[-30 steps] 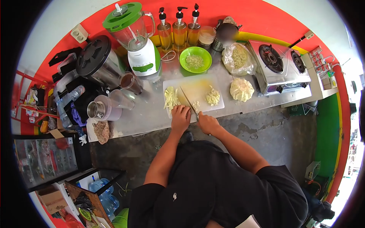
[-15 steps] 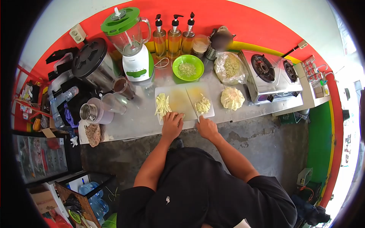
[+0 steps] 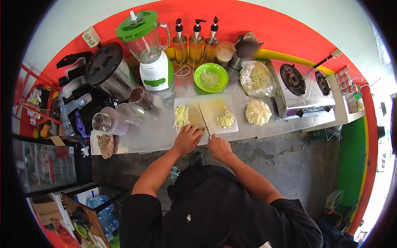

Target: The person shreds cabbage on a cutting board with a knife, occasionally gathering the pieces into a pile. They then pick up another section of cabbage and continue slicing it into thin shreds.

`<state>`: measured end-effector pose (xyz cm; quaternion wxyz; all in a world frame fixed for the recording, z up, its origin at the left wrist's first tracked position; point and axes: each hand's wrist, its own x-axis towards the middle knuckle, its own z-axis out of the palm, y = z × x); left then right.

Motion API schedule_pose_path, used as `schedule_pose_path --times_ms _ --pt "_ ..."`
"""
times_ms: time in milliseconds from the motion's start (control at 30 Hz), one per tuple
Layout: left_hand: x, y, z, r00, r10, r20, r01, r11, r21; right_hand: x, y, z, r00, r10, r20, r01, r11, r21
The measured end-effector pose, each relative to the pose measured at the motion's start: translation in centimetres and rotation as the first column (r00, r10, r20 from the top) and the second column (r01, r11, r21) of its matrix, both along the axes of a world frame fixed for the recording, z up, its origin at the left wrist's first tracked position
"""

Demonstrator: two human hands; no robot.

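Note:
A white cutting board lies at the counter's front edge. My right hand is closed round the handle of a knife, its long blade pointing away across the board. My left hand rests on the board's front left part, fingers bent over a bit of pale cabbage, fingertips close to the blade. Most of that cabbage is hidden under the fingers. Cabbage strips lie just beyond my left hand. Right of the blade sits a pile of finely chopped cabbage.
Behind the board stands a green bowl of shredded cabbage. To the right are a cabbage head, a plastic bag of shreds and a gas stove. A blender, pump bottles and a plastic jug stand behind and left.
The knife has moved left across the board, away from the chopped pile and closer to my left fingertips. My left hand stays over the cabbage. The whole view has shifted slightly.

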<state>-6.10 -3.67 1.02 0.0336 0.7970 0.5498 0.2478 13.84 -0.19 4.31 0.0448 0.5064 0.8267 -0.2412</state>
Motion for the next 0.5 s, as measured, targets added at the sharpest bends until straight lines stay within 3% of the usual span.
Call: schedule_pose_path --times_ms 233,500 --pt "0.3 0.0 -0.1 0.999 0.033 0.035 -0.032 0.999 -0.033 -1.2 -1.4 0.9 0.989 0.044 0.14 -0.054 0.996 0.066" --pt "0.4 0.0 0.5 0.998 0.051 0.044 -0.048 0.996 -0.071 -1.4 -0.2 0.5 0.996 0.003 0.086 -0.007 0.999 0.048"
